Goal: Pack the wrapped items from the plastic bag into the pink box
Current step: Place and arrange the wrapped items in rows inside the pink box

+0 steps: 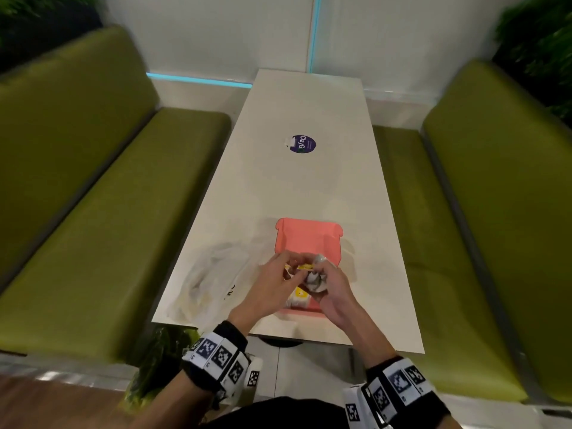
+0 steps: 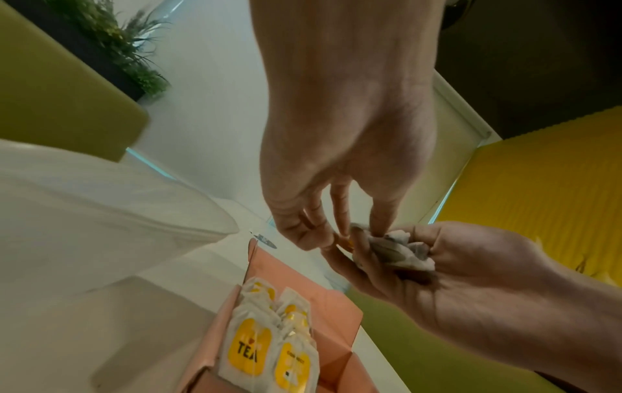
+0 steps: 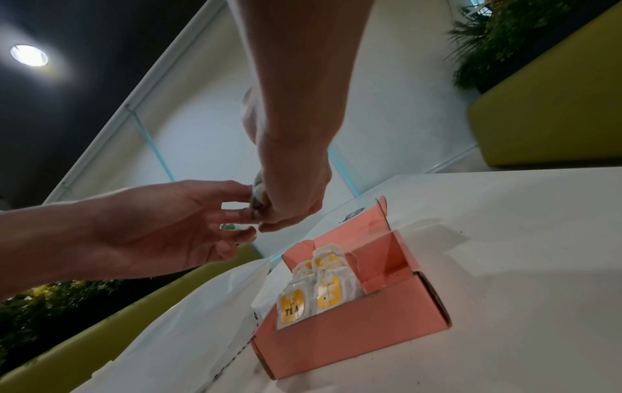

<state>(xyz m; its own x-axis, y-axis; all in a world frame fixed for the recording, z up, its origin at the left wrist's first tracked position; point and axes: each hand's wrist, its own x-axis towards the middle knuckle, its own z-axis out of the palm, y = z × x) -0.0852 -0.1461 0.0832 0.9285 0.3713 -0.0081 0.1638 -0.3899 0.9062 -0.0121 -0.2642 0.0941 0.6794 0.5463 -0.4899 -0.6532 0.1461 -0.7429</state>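
The open pink box (image 1: 309,235) stands on the white table, with several white-and-yellow wrapped tea packets (image 2: 249,345) upright in its near-left part. Both hands meet just above the box. My right hand (image 1: 323,274) cups a crumpled bunch of wrapped packets (image 2: 397,251). My left hand (image 1: 292,269) pinches one yellow-printed packet (image 1: 305,267) at the edge of that bunch. In the right wrist view the packets in the box (image 3: 293,308) and the box front wall (image 3: 353,337) lie below the hands. The clear plastic bag (image 1: 210,274) lies slack to the left of the box.
A round purple sticker (image 1: 303,144) sits mid-table, further away. Green padded benches (image 1: 93,212) flank the narrow table on both sides. The table's near edge (image 1: 294,337) is just below my wrists. The wall closes the far end.
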